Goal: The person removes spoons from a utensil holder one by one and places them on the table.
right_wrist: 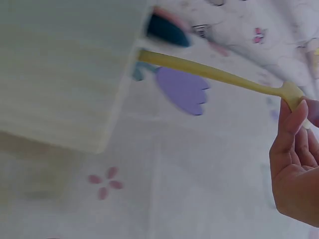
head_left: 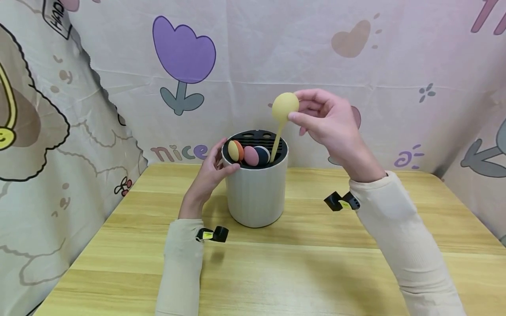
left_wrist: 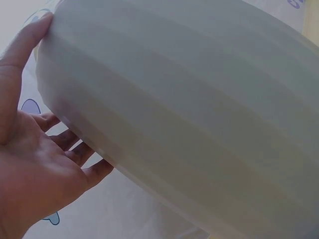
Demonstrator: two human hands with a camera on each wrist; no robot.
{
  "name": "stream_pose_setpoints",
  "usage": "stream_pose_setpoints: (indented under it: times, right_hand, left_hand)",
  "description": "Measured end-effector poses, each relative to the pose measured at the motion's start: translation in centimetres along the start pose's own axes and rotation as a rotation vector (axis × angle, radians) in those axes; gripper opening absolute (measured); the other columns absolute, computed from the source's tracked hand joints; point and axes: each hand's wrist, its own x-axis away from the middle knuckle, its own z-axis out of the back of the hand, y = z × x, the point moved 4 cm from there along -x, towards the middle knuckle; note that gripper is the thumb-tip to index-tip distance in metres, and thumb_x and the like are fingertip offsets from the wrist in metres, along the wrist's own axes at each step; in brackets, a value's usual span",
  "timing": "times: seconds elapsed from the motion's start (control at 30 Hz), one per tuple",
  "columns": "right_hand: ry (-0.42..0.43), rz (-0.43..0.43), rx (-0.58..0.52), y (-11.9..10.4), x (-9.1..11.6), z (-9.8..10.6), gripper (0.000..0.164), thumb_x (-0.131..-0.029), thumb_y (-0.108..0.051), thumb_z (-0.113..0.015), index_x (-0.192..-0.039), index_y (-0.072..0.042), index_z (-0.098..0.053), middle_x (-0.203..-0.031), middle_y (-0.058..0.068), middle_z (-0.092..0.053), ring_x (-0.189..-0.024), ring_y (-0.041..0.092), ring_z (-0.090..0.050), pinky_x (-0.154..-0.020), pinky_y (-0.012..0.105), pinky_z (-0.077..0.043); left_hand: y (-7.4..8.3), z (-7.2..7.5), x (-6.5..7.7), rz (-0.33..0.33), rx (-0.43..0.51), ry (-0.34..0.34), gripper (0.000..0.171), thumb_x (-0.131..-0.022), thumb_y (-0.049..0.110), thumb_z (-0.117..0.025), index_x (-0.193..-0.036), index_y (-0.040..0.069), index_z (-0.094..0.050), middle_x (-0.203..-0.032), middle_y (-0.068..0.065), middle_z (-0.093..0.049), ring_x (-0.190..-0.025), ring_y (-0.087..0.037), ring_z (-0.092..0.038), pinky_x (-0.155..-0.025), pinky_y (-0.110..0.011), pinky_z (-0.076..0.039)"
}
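A white ribbed utensil holder point(head_left: 254, 197) with a black slotted insert point(head_left: 253, 137) stands upright on the table. My left hand point(head_left: 211, 173) holds its left side at the top, thumb along the front rim; in the left wrist view the fingers point(left_wrist: 65, 139) touch the ribbed wall. Above the rim, my right hand point(head_left: 330, 118) pinches a yellow spoon point(head_left: 285, 106) by the edge of its round bowl. The spoon's handle point(right_wrist: 199, 72) slopes down to the right side of the insert, and its lower end is hidden there. Thumb and fingertips meet on the spoon in the right wrist view.
Rounded utensil ends poke up from the insert: yellow with orange point(head_left: 234, 151), pink point(head_left: 251, 156) and navy with white point(head_left: 262, 156). The wooden table point(head_left: 269, 272) extends in front. A printed cloth point(head_left: 257, 57) hangs behind and at both sides.
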Motion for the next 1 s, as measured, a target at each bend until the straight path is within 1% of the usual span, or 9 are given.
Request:
stream_pose_setpoints:
  times: [0.07,0.2,0.37,0.47,0.57,0.7,0.77,0.9,1.0]
  right_hand:
    - [0.011,0.046,-0.033,-1.0,0.3,-0.1,0.029,-0.079,0.012,-0.070,-0.106,0.001,-0.068,-0.089,0.012,-0.069,-0.070,0.018,-0.062,-0.056,0.022,-0.050]
    - [0.023,0.134,-0.008,-2.8,1.1,-0.5,0.031,-0.080,0.010,-0.071,-0.109,0.001,-0.068,-0.090,0.015,-0.068,-0.071,0.022,-0.060,-0.057,0.023,-0.050]
    - [-0.003,0.165,-0.013,-3.8,1.8,-0.9,0.033,-0.079,0.010,-0.071,-0.112,0.003,-0.067,-0.092,0.018,-0.067,-0.072,0.026,-0.058,-0.057,0.023,-0.048]
    - [-0.018,0.156,-0.028,-3.7,2.0,-1.1,0.036,-0.079,0.012,-0.070,-0.114,0.002,-0.067,-0.091,0.018,-0.067,-0.071,0.026,-0.058,-0.056,0.023,-0.048]
    - [-0.016,0.161,0.009,-3.3,2.2,-0.9,0.040,-0.080,0.015,-0.067,-0.116,-0.001,-0.068,-0.089,0.019,-0.066,-0.069,0.024,-0.058,-0.055,0.023,-0.048]
    - [-0.004,0.146,0.061,-2.6,2.5,-0.4,0.041,-0.080,0.015,-0.066,-0.117,-0.003,-0.070,-0.085,0.017,-0.061,-0.063,0.021,-0.055,-0.055,0.023,-0.048]
    - [-0.002,0.113,0.043,-2.2,2.6,0.0,0.041,-0.080,0.014,-0.066,-0.117,-0.003,-0.070,-0.085,0.015,-0.061,-0.064,0.019,-0.056,-0.059,0.023,-0.049]
    - [0.009,0.048,0.004,-1.1,2.8,0.8,0.047,-0.077,0.017,-0.068,-0.119,-0.003,-0.069,-0.091,0.012,-0.068,-0.076,0.018,-0.066,-0.073,0.023,-0.054]
    - [0.027,0.015,0.020,-0.4,2.9,1.3,0.053,-0.073,0.020,-0.070,-0.120,-0.003,-0.068,-0.093,0.011,-0.070,-0.080,0.018,-0.069,-0.078,0.025,-0.054]
  left_hand:
    - [0.0,0.0,0.0,0.001,0.001,0.000,0.085,-0.083,0.017,-0.066,-0.154,0.009,-0.020,-0.155,-0.011,-0.026,-0.143,-0.022,-0.022,-0.115,-0.047,-0.016]
    - [0.0,0.0,0.0,0.003,0.004,-0.001,0.086,-0.083,0.019,-0.067,-0.154,0.009,-0.019,-0.155,-0.011,-0.026,-0.142,-0.022,-0.023,-0.115,-0.047,-0.016]
    - [0.0,0.2,0.1,0.008,0.001,0.005,0.086,-0.083,0.020,-0.067,-0.154,0.010,-0.020,-0.155,-0.011,-0.026,-0.143,-0.023,-0.022,-0.115,-0.048,-0.016]
    - [-0.1,0.3,0.2,0.010,-0.004,0.011,0.086,-0.083,0.020,-0.067,-0.154,0.011,-0.020,-0.154,-0.011,-0.026,-0.142,-0.023,-0.022,-0.115,-0.048,-0.016]
    - [-0.2,0.3,0.3,0.009,-0.005,0.012,0.085,-0.083,0.020,-0.067,-0.154,0.011,-0.021,-0.155,-0.011,-0.026,-0.142,-0.023,-0.022,-0.115,-0.048,-0.015]
    - [-0.2,0.2,0.3,0.009,-0.008,0.010,0.086,-0.083,0.022,-0.067,-0.154,0.012,-0.020,-0.156,-0.009,-0.024,-0.143,-0.022,-0.021,-0.115,-0.048,-0.015]
    - [-0.2,0.2,0.2,0.008,-0.011,0.011,0.087,-0.083,0.023,-0.068,-0.154,0.011,-0.020,-0.156,-0.009,-0.023,-0.143,-0.022,-0.020,-0.115,-0.049,-0.015]
    - [-0.1,0.1,0.2,0.009,-0.015,0.013,0.088,-0.082,0.026,-0.068,-0.154,0.011,-0.020,-0.156,-0.009,-0.024,-0.143,-0.022,-0.021,-0.115,-0.048,-0.016]
    - [0.0,0.1,0.2,0.011,-0.019,0.017,0.087,-0.082,0.025,-0.068,-0.154,0.012,-0.021,-0.155,-0.009,-0.026,-0.143,-0.021,-0.022,-0.115,-0.047,-0.017]
